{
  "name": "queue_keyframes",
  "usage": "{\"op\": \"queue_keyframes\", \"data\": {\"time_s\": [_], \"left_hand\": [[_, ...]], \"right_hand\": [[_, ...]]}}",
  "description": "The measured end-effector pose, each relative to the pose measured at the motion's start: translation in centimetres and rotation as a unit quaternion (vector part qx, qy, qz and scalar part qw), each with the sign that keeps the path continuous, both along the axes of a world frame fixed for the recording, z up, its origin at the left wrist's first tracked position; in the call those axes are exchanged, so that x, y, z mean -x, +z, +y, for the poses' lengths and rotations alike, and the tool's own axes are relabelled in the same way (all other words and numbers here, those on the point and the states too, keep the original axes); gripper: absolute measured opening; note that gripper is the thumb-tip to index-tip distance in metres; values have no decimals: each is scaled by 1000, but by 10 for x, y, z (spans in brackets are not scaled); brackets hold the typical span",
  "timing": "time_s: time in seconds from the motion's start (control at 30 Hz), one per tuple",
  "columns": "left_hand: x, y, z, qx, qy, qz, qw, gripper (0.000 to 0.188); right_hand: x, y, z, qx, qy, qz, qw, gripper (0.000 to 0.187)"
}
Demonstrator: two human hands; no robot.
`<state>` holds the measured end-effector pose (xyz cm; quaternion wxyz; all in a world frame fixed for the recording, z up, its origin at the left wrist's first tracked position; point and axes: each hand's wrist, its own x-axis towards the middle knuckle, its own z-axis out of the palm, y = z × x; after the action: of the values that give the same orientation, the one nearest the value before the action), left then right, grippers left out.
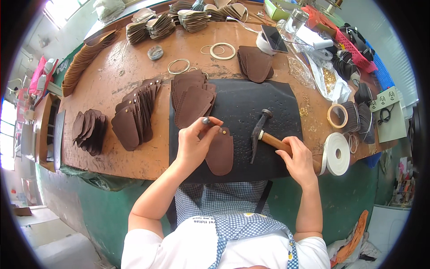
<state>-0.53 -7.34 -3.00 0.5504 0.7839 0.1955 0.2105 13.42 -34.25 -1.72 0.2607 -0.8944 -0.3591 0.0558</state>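
My left hand (197,138) pinches a short metal rod (206,120), its round end upward; its lower end is hidden by my fingers. Beneath and beside those fingers lies a brown leather piece (220,157) with a brass stud (224,132) near its top edge. My right hand (299,159) is closed round the wooden handle of a hammer (277,142), whose dark metal head is left of the hand, over the black mat (282,107). Just beyond my left hand sits a stack of brown leather pieces (193,104).
Studded leather pieces (134,119) fan out at left, beside another leather pile (89,132). More leather (255,63) lies at the mat's far edge. On the right are a white tape roll (336,154), a tan tape roll (337,116) and a phone (274,38).
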Motion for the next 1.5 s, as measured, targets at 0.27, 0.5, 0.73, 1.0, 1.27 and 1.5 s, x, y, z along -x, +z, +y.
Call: {"op": "queue_keyframes", "data": {"time_s": [0.27,0.5,0.73,1.0,1.27,1.5], "left_hand": [[-12,-10,-4,-108,-12,31,994,15],[-16,-11,-4,-170,8,-23,985,7],[-14,-22,1,-259,-50,8,965,12],[-14,-23,8,-287,-76,24,955,17],[-21,-12,17,-369,-153,-6,917,24],[-29,-9,31,-382,-246,-25,890,29]], "right_hand": [[17,12,-4,-124,-73,150,978,16],[25,6,-6,-168,-83,90,978,14],[24,-23,2,-55,-45,-181,981,29],[74,-31,53,-131,175,-210,953,37],[86,-48,69,-61,216,-175,959,49],[85,-48,70,-62,224,-177,956,50]]}}
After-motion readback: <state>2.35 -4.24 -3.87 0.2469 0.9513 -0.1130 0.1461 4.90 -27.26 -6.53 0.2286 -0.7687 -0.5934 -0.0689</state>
